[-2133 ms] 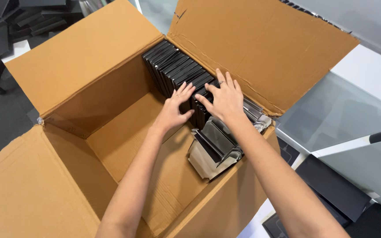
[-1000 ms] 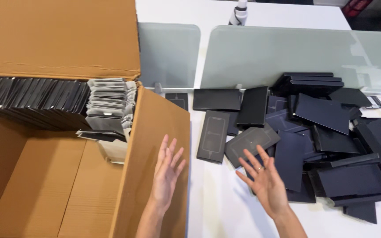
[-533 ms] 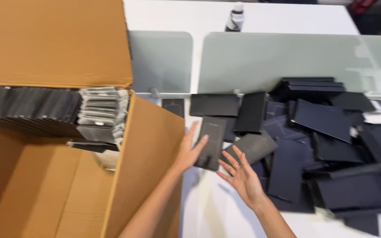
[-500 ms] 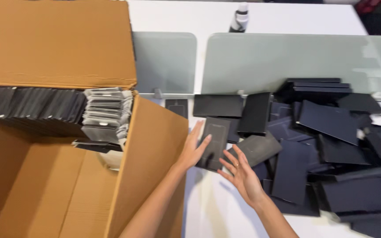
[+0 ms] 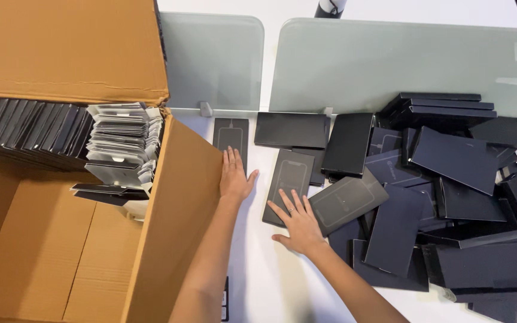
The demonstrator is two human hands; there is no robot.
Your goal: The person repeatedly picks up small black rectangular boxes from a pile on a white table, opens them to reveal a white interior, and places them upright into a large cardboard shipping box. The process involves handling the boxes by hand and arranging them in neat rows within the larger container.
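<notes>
Left hand [image 5: 234, 176] lies flat and spread on the white table [image 5: 270, 281], fingertips at the lower end of a dark flat box [image 5: 232, 133] beside the cardboard box [image 5: 175, 239]. Right hand [image 5: 297, 218] is spread too, fingers resting on another flat box [image 5: 289, 179]. Neither grips anything. The black pile [image 5: 450, 197] overlaps heavily and runs off the right edge. Inside the cardboard box, the packed row [image 5: 31, 128] is cut off at left.

Brown carton [image 5: 175, 203] left; flat black boxes [image 5: 450, 197] right.
</notes>
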